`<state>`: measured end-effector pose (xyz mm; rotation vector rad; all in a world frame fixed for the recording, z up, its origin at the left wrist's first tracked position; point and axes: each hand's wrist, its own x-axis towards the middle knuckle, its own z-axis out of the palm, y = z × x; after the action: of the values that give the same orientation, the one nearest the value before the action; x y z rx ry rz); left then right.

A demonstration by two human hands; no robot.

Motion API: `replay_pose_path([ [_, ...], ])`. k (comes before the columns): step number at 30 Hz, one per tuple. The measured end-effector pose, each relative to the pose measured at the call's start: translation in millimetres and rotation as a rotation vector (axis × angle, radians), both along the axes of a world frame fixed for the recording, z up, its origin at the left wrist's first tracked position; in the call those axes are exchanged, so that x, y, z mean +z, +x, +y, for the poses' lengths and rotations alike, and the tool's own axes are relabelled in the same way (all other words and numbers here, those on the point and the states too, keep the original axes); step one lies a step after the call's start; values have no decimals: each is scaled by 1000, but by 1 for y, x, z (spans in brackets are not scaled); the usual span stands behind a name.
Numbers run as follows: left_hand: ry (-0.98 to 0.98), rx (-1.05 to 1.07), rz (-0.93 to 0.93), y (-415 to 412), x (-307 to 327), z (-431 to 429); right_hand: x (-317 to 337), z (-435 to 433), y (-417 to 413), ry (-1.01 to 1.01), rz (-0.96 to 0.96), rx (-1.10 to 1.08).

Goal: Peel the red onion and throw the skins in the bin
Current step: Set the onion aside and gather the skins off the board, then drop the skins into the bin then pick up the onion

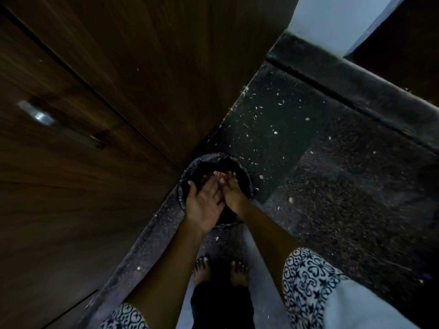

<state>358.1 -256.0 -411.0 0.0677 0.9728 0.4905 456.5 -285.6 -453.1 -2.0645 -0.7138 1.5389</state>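
Note:
A small round bin (pixel 246 176) lined with a black bag stands on the dark floor in the corner by the cupboard. Both my hands are held over its mouth. My left hand (pixel 204 205) is palm up with its fingers spread. My right hand (pixel 234 194) lies against it, fingers stretched out and touching the left fingers. A few pale pink bits (pixel 217 173) show at the fingertips above the bin; they look like scraps of onion skin. The onion itself is not in view.
Dark wooden cupboard doors (pixel 95 162) with a metal handle (pixel 42 118) fill the left side. The speckled dark floor (pixel 308 162) carries scattered pale flakes. A raised dark ledge (pixel 356 91) runs at the right. My bare feet (pixel 202 269) stand just behind the bin.

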Motion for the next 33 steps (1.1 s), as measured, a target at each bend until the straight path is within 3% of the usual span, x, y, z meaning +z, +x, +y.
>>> replay_pose_path([
  [3,196,44,196,10,0,1,23,4,4,-65,364,-420],
  [5,399,-233,423,21,2,-7,36,7,-6,-66,622,-575],
  [7,525,-475,578,16,-5,-18,40,13,-15,-41,730,-719],
  [11,347,-601,677,5,-25,-6,44,8,-20,77,756,-820],
  [15,271,-581,779,3,-25,18,32,-13,-28,115,377,-940],
  [17,308,-580,798,-1,-7,21,36,-17,-28,79,191,-854],
  [19,344,-583,818,-2,5,21,40,-18,-25,11,-120,-639],
  [21,358,-605,863,-1,10,17,48,-16,-23,-35,-270,-495],
  [23,380,-676,960,-4,16,12,49,-17,-20,-109,-317,-303],
  [25,491,-898,1127,-10,27,9,46,-20,-17,-125,-277,45],
  [28,596,-1118,1041,-16,52,0,49,-27,-21,-90,-204,364],
  [30,603,-1155,940,-16,68,-5,64,-30,-23,-59,-203,353],
  [33,662,-1025,925,-24,110,-12,121,-36,-25,40,-203,217],
])
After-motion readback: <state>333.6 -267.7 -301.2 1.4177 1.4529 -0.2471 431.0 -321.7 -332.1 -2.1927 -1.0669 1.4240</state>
